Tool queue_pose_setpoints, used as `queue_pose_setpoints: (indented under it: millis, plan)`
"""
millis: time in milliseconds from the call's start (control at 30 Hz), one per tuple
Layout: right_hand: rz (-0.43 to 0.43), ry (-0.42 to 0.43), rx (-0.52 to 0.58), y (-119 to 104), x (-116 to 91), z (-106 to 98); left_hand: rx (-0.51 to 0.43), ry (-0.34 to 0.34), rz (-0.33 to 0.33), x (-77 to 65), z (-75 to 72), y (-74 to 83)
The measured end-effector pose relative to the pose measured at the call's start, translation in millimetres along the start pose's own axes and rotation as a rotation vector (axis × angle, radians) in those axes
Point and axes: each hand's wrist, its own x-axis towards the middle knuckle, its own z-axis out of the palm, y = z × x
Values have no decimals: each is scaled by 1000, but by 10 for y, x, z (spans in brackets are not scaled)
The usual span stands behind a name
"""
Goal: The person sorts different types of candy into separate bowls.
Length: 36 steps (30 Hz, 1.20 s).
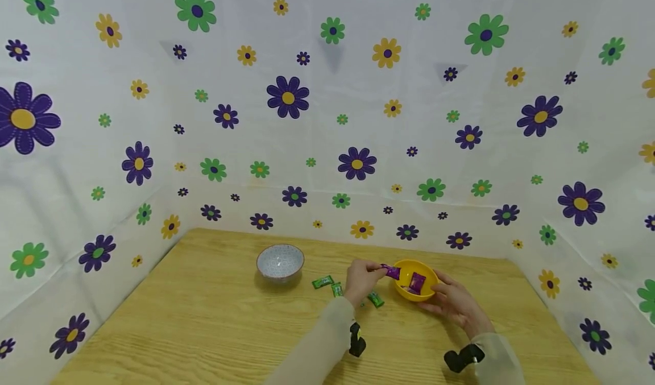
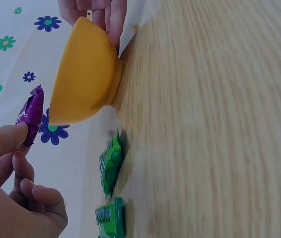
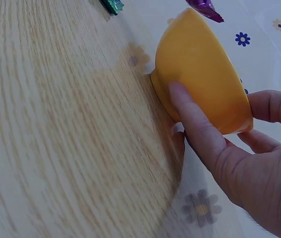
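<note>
In the head view my left hand [image 1: 362, 282] pinches a purple wrapped candy [image 1: 392, 272] at the left rim of the yellow bowl [image 1: 410, 298]. The left wrist view has that same purple wrapper [image 2: 31, 115] between thumb and fingertip, just outside the rim. My right hand [image 1: 460, 305] holds the bowl from its right side, with the thumb low on the outer wall and fingers round the rim. Another purple candy [image 1: 417, 283] lies inside the bowl. Several green wrapped candies [image 1: 376, 299] are on the table beneath and around the left hand, partly hidden by it.
A grey patterned bowl [image 1: 280, 263] with a reddish rim stands to the left of the green candies. The wooden table [image 1: 204, 317] runs back to a white flower-printed cloth [image 1: 327, 135] that rises behind it and along both sides.
</note>
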Motion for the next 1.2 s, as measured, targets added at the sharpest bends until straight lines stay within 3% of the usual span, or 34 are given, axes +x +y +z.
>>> queue_pose_setpoints:
  millis: [233, 567, 767, 1200]
  plan:
    - [1, 2, 2, 13, 13, 13, 10, -20, -6, -44, 100, 86]
    - [-10, 0, -25, 20, 26, 43, 120, -83, 68, -82, 184, 99]
    - [-5, -1, -16, 11, 35, 54, 131, -142, 109, -86, 114, 57]
    - [12, 10, -31, 1, 28, 7, 90, -166, 132, -72, -69, -25]
